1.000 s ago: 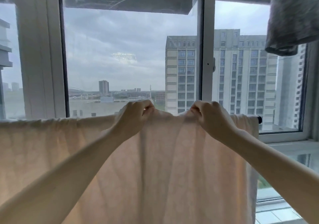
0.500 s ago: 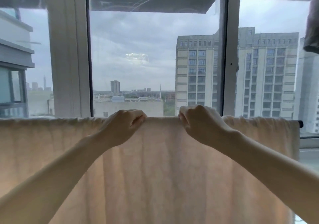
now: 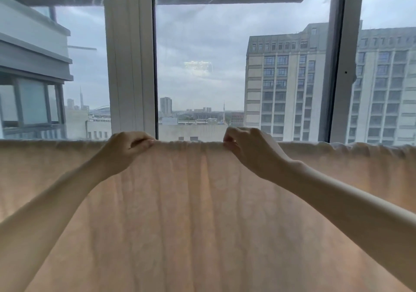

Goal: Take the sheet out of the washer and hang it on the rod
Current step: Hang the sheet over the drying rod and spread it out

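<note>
A pale cream sheet (image 3: pixel 202 213) hangs draped over a horizontal rod and spans the whole width of the view. The rod itself is hidden under the fabric. My left hand (image 3: pixel 126 148) pinches the sheet's top fold left of centre. My right hand (image 3: pixel 247 147) pinches the same fold right of centre, fingers curled over the edge. Between the two hands the fold is bunched into small wrinkles. The washer is out of view.
Right behind the sheet stands a large window with white vertical frames (image 3: pixel 130 66). A second frame post (image 3: pixel 340 66) rises at the right. Buildings and a grey sky show through the glass.
The view has swung left, so the rod's right end and the grey cloth hanging at top right have left the frame. Both hands stay on the top fold, now a little further apart.
</note>
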A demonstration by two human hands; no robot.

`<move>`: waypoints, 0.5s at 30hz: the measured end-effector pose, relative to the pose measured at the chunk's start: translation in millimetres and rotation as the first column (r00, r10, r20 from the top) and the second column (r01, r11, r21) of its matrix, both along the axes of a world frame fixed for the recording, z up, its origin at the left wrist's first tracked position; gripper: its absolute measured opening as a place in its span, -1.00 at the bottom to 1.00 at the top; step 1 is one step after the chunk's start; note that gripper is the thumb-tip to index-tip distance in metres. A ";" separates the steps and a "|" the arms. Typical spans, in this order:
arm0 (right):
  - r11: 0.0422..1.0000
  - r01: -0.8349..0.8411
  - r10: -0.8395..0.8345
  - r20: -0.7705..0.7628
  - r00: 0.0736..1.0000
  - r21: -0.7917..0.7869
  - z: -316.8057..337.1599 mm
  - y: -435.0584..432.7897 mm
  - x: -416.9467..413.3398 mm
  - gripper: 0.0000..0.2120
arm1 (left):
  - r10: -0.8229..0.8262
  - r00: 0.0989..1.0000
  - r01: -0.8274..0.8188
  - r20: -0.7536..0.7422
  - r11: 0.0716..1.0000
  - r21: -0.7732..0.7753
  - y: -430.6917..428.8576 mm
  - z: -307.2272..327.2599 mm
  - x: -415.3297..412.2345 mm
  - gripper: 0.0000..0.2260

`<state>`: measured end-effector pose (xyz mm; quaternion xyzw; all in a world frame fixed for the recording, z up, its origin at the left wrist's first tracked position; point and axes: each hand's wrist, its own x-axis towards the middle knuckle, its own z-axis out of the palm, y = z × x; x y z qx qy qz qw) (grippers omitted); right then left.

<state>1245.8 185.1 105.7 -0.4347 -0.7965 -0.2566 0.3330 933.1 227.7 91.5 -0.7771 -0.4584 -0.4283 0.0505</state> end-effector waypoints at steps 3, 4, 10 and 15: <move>1.000 0.025 -0.025 0.006 1.000 0.007 0.9 2.4 -7.6 -0.85 | 0.033 0.999 -0.035 0.031 0.997 0.075 2.1 -0.7 -8.7 -0.87; 0.999 0.046 -0.046 0.017 0.999 0.012 1.8 4.0 -7.7 -0.85 | 0.046 0.998 -0.049 0.033 0.994 0.098 4.1 -0.9 -9.3 -0.88; 0.960 0.278 -0.279 -0.116 0.953 -0.032 21.2 14.4 26.7 -0.86 | 0.179 0.980 -0.191 0.080 0.965 0.179 18.2 8.8 -31.9 -0.88; 0.982 0.161 -0.168 -0.069 0.983 -0.095 1.1 1.2 11.6 -0.89 | 0.094 0.995 -0.094 -0.023 0.996 -0.003 14.0 -9.3 -43.2 -0.73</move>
